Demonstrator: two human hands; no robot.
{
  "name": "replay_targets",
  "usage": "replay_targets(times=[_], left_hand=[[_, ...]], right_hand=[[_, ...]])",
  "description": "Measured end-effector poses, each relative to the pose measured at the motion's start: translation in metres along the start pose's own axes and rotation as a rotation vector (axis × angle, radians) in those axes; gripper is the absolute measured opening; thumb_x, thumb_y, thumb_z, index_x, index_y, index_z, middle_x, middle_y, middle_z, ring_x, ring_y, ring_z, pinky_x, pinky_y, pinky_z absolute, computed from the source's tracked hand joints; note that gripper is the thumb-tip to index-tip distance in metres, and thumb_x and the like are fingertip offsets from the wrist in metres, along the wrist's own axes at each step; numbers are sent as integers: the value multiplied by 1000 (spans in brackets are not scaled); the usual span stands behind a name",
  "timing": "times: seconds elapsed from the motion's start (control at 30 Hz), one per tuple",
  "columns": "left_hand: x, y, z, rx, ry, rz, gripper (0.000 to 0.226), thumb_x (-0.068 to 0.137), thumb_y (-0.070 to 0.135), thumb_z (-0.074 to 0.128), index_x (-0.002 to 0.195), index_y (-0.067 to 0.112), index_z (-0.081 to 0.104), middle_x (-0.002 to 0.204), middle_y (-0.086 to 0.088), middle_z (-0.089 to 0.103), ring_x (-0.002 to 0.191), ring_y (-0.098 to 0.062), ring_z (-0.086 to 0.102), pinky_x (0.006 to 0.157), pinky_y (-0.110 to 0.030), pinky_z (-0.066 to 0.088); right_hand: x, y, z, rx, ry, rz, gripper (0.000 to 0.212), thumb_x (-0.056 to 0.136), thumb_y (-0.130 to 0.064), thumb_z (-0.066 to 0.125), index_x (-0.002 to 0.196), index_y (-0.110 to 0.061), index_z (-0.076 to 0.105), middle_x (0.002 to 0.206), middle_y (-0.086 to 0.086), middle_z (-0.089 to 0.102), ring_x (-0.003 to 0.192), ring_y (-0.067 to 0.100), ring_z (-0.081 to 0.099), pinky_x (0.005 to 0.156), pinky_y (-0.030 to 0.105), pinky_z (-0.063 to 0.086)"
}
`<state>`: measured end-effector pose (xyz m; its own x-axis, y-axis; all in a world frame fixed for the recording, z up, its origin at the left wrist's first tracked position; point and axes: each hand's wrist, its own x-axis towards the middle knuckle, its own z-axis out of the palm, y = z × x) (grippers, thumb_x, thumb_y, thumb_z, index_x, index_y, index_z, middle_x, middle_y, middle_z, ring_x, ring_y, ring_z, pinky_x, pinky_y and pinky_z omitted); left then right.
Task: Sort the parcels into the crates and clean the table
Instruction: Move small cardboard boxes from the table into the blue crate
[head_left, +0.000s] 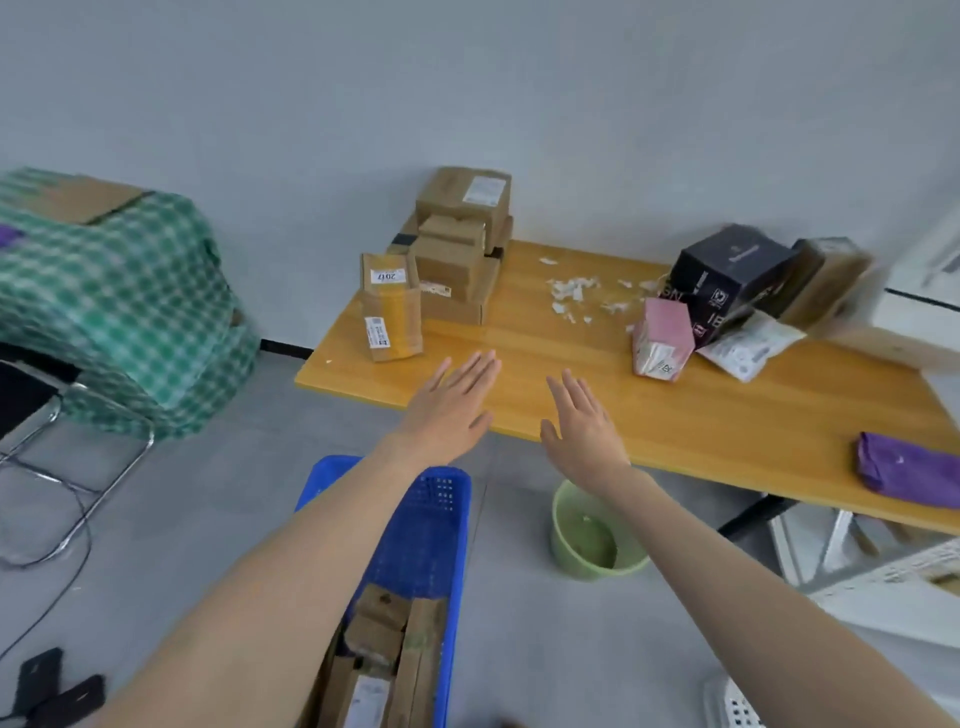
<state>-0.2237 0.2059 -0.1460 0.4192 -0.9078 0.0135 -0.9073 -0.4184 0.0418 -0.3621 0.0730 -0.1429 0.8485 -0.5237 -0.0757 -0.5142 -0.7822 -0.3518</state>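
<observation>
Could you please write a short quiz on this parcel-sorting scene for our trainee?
1. True or false: the left hand and the right hand both hold nothing.
2. What lies scattered on the table between the cardboard stack and the black box? A) paper scraps B) coins C) pens
3. Fill in: the cardboard parcels on the floor lie in the ____ crate.
Key: 1 true; 2 A; 3 blue.

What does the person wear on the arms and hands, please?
Nothing that shows. Both forearms are bare, with no sleeve in view. The left hand and the right hand have no gloves, and no watch, ring or bracelet is visible. Finer marks are lost to blur.
</observation>
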Motion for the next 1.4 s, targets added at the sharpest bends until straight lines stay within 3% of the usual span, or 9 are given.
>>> replay_targets(times=[0.27, 0.43, 0.6, 0.97, 1.4], left_hand=[[-6, 38, -53, -46, -20, -109, 64, 101, 43, 20, 150, 15, -11, 157, 1, -19, 144, -12, -17, 116, -42, -11], [-16, 64, -65, -14, -41, -30, 64, 101, 44, 18, 150, 16, -11, 156, 2, -20, 144, -13, -19, 116, -42, -12], [-18, 77, -70, 115, -192, 127, 65, 101, 46, 22, 150, 21, -13, 156, 4, -21, 142, -11, -21, 116, -43, -14], [69, 68, -100, 106, -120, -125, 63, 101, 47, 23, 152, 23, -5, 157, 3, -17, 143, -14, -20, 112, -44, -16], [93, 5, -76, 84, -238, -343, 63, 101, 46, 23, 152, 20, -4, 158, 0, -16, 144, -16, -19, 114, -46, -12]], right_hand=[[-52, 7, -45, -106, 178, 19, 62, 100, -27, 35, 153, -20, 4, 160, 3, -8, 147, 22, -7, 119, 39, 3], [-82, 29, -64, -113, 250, 109, 62, 100, -27, 35, 153, -19, 4, 160, 4, -6, 147, 22, -6, 118, 39, 4], [-77, 54, -74, -95, 221, 163, 62, 99, -27, 36, 152, -20, 6, 160, 6, -3, 147, 26, -2, 118, 41, 7], [11, 117, -124, -98, 174, -2, 56, 100, -28, 35, 151, -18, 12, 159, 4, 4, 147, 24, 0, 119, 45, 8], [71, 128, -106, -102, 35, -75, 59, 101, -30, 33, 153, -21, 7, 160, 1, -2, 147, 22, -2, 118, 43, 6]])
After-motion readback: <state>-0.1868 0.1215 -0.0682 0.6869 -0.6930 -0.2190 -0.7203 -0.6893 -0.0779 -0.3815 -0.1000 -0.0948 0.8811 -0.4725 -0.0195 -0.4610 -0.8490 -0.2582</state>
